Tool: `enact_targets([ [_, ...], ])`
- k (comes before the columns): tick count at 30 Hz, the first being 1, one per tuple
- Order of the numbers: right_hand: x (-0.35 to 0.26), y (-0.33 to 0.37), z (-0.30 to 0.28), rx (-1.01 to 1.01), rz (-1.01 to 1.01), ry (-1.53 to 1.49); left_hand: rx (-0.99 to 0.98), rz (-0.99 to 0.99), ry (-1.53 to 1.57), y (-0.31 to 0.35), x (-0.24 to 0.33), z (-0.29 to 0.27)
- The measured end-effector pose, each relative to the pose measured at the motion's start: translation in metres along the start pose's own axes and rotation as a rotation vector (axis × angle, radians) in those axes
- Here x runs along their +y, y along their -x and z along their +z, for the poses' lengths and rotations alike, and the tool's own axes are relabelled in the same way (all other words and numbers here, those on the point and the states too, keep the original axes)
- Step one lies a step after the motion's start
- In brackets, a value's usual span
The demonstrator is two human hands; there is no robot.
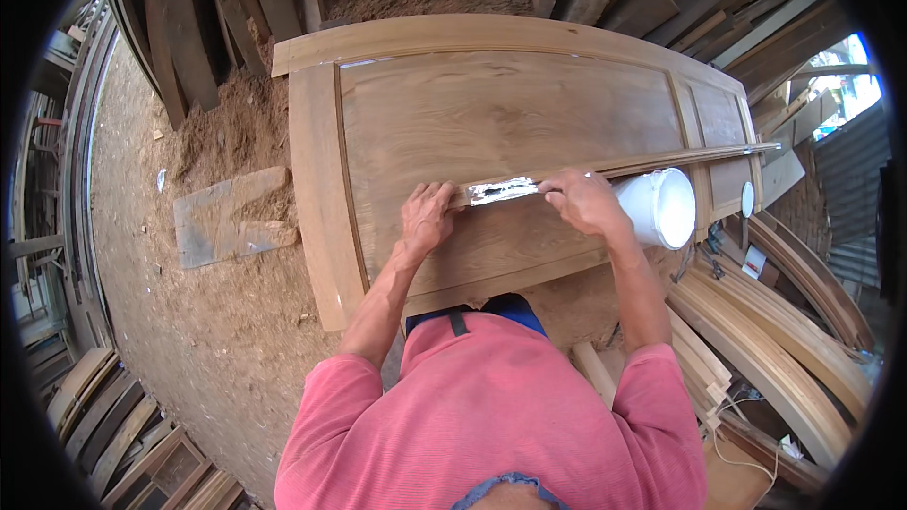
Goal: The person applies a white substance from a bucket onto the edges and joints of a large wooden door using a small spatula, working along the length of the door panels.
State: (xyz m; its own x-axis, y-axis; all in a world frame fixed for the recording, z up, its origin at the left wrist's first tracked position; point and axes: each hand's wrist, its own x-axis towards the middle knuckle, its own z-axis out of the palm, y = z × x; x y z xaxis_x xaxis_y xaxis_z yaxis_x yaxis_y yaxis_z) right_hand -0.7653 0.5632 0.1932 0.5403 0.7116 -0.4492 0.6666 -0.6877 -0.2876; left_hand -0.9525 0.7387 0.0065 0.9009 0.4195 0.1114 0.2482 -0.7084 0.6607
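L grip (428, 214) pinching slim wd strip (652, 161), white smear (503, 191); R grip (584, 201) curled, can't tell hold; grainy panel (510, 99) under.

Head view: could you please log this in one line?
left hand: on thin brown wooden strip | right hand: beside its white smear | white cylindrical bucket: further right

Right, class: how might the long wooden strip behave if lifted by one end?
The long wooden strip would probably flex, being slender along its length. It looks fairly light, given its thin section. Near the left hand, it may feel slick or tacky where a white smear coats it.
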Motion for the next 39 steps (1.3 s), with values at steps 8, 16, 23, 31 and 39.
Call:
enact_targets([
  [8,-0.021,-0.044,0.055,0.042,-0.134,0.151,-0.004,0.025,0.034,-0.008,-0.008,-0.001],
  [16,-0.025,-0.050,0.014,-0.045,-0.077,0.347,-0.044,-0.045,0.038,-0.008,-0.008,0.002],
  [23,0.012,-0.023,0.014,0.101,-0.269,0.296,0.361,-0.313,-0.125,0.054,-0.037,-0.089],
  [31,0.001,-0.020,0.021,0.139,-0.069,0.137,0.108,-1.060,0.216,0.246,-0.115,-0.107],
  [39,-0.004,-0.026,0.009,0.021,0.034,0.122,0.169,-0.999,0.097,0.229,-0.107,-0.089],
])
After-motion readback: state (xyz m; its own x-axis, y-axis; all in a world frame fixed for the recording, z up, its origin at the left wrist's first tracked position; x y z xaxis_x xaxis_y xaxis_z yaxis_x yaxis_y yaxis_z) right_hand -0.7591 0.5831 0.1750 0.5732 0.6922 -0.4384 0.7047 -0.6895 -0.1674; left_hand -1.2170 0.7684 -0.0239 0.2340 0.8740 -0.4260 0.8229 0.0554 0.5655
